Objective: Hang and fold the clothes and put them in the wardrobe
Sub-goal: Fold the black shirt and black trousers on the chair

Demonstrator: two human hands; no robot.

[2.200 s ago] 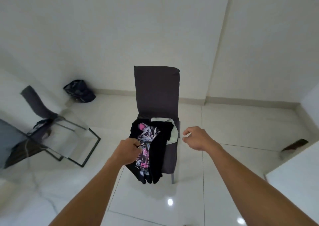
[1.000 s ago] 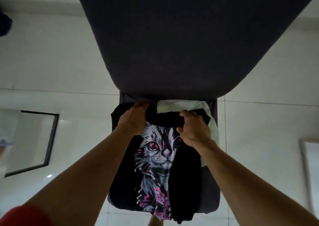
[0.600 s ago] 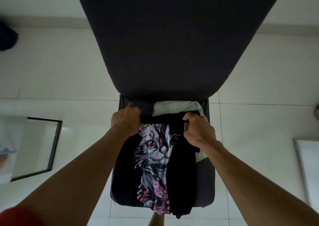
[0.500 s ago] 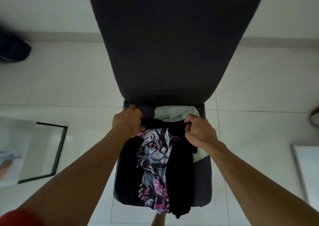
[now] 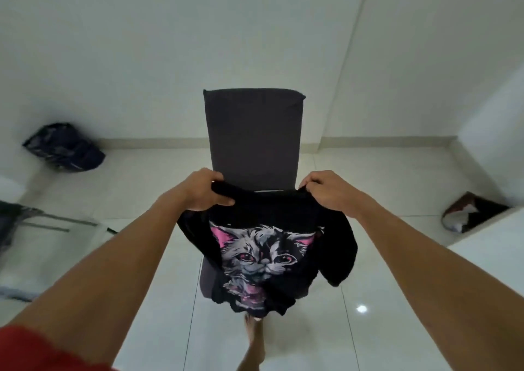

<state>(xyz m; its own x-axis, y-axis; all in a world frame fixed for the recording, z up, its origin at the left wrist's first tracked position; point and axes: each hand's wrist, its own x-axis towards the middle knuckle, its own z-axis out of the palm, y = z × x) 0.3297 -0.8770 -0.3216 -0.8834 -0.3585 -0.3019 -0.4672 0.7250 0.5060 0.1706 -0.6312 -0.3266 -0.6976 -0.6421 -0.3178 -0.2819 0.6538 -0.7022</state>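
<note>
Floor [image 5: 397,257]: pale glossy tiles, running back to a white wall behind the chair.
Chair [image 5: 253,135]: dark grey, upholstered, upright, backrest facing the person; the landmark for the rest.
T-shirt [image 5: 266,254]: black, with a grey and pink cat print; held up in the air in front of the chair, covering most of the seat from view. The cloth hangs bunched, its lower edge below the seat's front edge.
Left hand [image 5: 202,190]: fingers curled tight round the shirt's top edge, at the chair's left side, level with the base of the backrest.
Right hand [image 5: 326,190]: fingers curled over, gripping the top edge of the shirt at the chair's right side, same height as the other hand.
Dark bag [image 5: 63,148]: on the floor against the wall, well to the left of the chair.
Box [image 5: 473,212]: brown, open, with pale and dark contents; well to the right of the chair, partly behind a white surface.
Pale garment [image 5: 268,191]: a thin strip showing on the seat, just above the shirt's top edge.
Foot [image 5: 253,339]: bare, on the tiles in front of the chair, below the shirt.
</note>
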